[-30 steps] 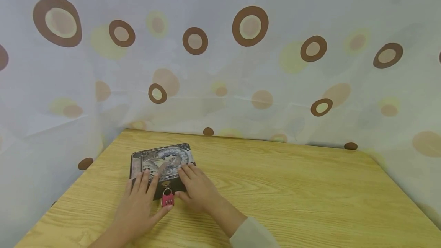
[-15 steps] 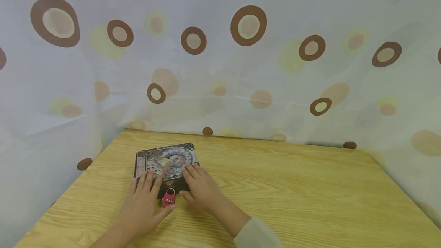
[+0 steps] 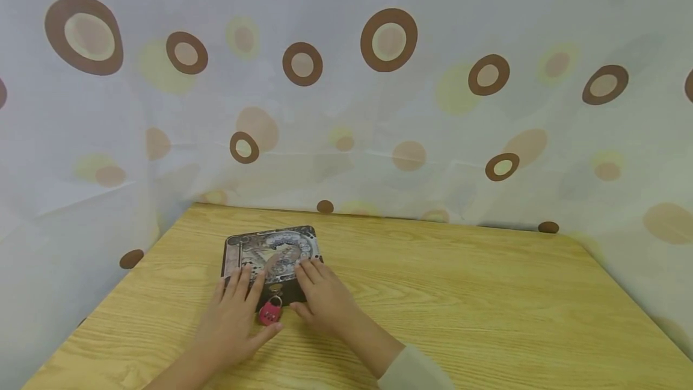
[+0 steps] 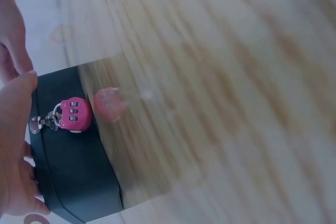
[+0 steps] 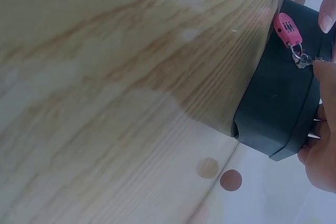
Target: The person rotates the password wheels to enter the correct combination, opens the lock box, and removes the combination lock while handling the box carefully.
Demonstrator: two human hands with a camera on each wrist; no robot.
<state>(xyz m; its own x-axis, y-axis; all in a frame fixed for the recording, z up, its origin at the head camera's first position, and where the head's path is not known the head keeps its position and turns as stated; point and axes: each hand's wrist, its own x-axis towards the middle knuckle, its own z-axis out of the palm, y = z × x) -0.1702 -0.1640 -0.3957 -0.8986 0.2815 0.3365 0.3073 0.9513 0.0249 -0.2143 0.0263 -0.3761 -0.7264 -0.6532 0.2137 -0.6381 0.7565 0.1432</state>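
A dark box [image 3: 273, 253] with a patterned picture lid sits on the table, left of centre in the head view. From the clasp on its front hangs a pink combination padlock [image 3: 270, 312], whose number dials show in the left wrist view. My left hand [image 3: 230, 318] lays its extended fingers on the lid's left front, its thumb stretched below the padlock. Fingers of my right hand [image 3: 327, 300] rest on the lid's right front, with the thumb near the front face. Both wrist views show the box's plain dark front [image 4: 79, 166]; the box's back is hidden there.
The wood-grain table [image 3: 460, 300] reaches far to the right of the box. Behind and beside it hangs a pale curtain [image 3: 346, 107] with brown and yellow circles. The table's back edge lies a short way behind the box.
The box has slid a little to the right along the table, with both hands moving along on it. The padlock has swung and now hangs tilted.
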